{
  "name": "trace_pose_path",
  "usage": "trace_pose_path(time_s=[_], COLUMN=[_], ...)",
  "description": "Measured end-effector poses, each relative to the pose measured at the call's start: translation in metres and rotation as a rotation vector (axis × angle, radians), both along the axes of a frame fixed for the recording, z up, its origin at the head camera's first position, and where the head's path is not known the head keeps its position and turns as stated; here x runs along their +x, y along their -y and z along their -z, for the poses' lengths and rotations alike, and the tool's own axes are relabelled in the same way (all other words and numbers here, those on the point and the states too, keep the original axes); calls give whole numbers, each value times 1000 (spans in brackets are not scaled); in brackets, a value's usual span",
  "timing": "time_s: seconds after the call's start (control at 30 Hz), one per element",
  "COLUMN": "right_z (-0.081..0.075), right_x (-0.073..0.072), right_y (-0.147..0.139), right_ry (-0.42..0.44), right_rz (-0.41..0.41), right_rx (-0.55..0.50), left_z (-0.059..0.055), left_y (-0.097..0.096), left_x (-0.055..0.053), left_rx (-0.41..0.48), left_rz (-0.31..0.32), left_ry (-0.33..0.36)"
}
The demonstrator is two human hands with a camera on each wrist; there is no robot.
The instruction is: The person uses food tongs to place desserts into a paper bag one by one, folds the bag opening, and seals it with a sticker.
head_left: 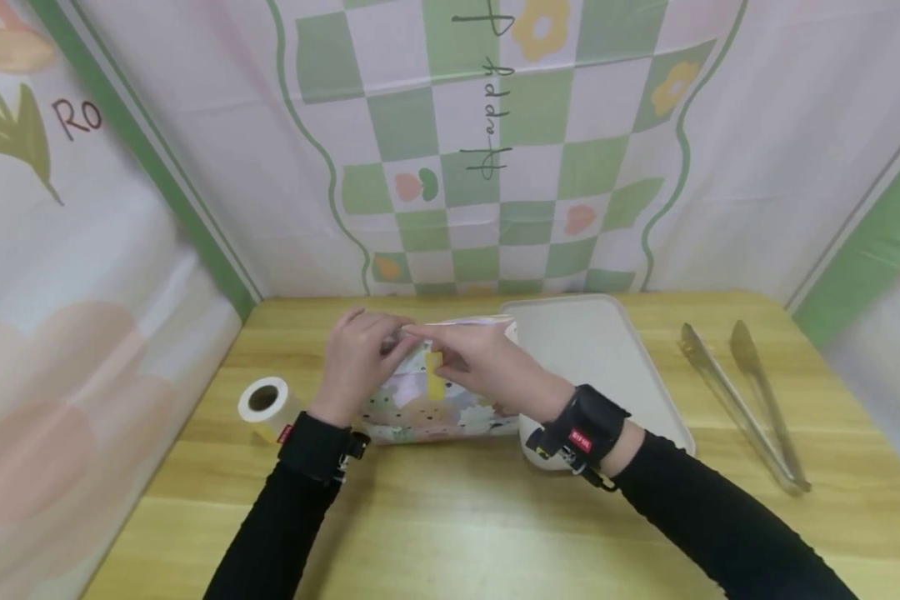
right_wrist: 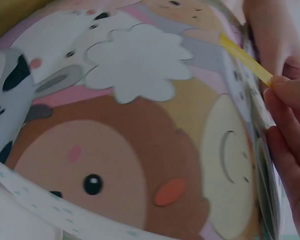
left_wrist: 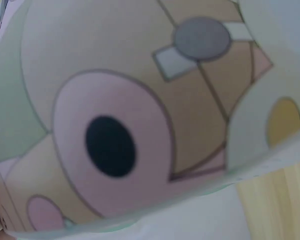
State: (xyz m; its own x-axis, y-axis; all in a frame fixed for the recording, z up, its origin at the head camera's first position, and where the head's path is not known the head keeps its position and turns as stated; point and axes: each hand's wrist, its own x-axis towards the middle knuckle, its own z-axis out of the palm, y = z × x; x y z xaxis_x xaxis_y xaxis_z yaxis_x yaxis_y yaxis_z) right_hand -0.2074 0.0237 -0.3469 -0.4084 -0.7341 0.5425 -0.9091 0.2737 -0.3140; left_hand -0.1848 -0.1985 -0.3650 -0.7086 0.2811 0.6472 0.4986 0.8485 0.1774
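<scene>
A soft-looking package (head_left: 435, 412) covered in cartoon-animal paper lies on the table in front of me, its layered paper edge showing in the right wrist view. My left hand (head_left: 356, 358) pinches the paper at the package's upper edge. Close beside it, my right hand (head_left: 487, 358) has its fingertips near the left ones. Between right thumb and finger is the end of a yellow strip (right_wrist: 247, 61), whose other end lies against the printed paper. The left wrist view is filled by the printed paper (left_wrist: 120, 95); almost none of the left hand shows there.
To the left stands a white roll (head_left: 264, 398) with a dark core. A pale tray (head_left: 607, 367) lies behind and right of the package, partly under the right wrist. Metal tongs (head_left: 750, 408) rest at the far right. Patterned cloth (head_left: 465, 242) hangs behind the table.
</scene>
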Motion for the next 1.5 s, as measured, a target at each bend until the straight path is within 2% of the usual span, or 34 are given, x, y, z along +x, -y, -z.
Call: trace_pose_path(time_s=[0.13, 0.3, 0.37, 0.47, 0.63, 0.73, 0.87, 1.07, 1.13, 1.2, 1.3, 1.4, 1.43, 1.5], right_z=[6, 10, 12, 14, 12, 11, 10, 9, 12, 16, 25, 34, 36, 39], right_x=[1, 2, 3, 4, 9, 10, 6, -3, -4, -3, -2, 0, -1, -1], right_y=[1, 6, 8, 12, 18, 19, 18, 12, 8, 4, -3, -10, -11, -15], right_ry=[-160, -425, -496, -555, -524, -508, -472, -362, -354, -383, -485, -559, -558, -543], right_rz=[45, 124, 150, 181, 228, 283, 350, 409, 399, 345, 158, 25, 4, 32], right_rx=[9, 33, 41, 61, 74, 74, 65, 6, -60, -142, -203, -109, -69, 11], left_z=[-2, -5, -5, -5, -6, -6, -5, -5, -4, -3, -3, -4, -5, -5], left_y=[0, 0, 0, 1, 3, 3, 3, 2, 2, 2, 1, 1, 0, 0], left_x=[-3, -5, -6, -6, -7, -7, -7, -7, -7, -7, -7, -7, -7, -7], left_rx=[12, 2, -4, -13, -12, -9, -10, -7, -3, 0, 5, 3, 0, -3], left_rz=[23, 38, 42, 45, 53, 55, 48, 35, 29, 24, 21, 19, 18, 17], left_ry=[12, 10, 12, 16, 19, 22, 38, 66, 76, 88, 98, 99, 98, 93])
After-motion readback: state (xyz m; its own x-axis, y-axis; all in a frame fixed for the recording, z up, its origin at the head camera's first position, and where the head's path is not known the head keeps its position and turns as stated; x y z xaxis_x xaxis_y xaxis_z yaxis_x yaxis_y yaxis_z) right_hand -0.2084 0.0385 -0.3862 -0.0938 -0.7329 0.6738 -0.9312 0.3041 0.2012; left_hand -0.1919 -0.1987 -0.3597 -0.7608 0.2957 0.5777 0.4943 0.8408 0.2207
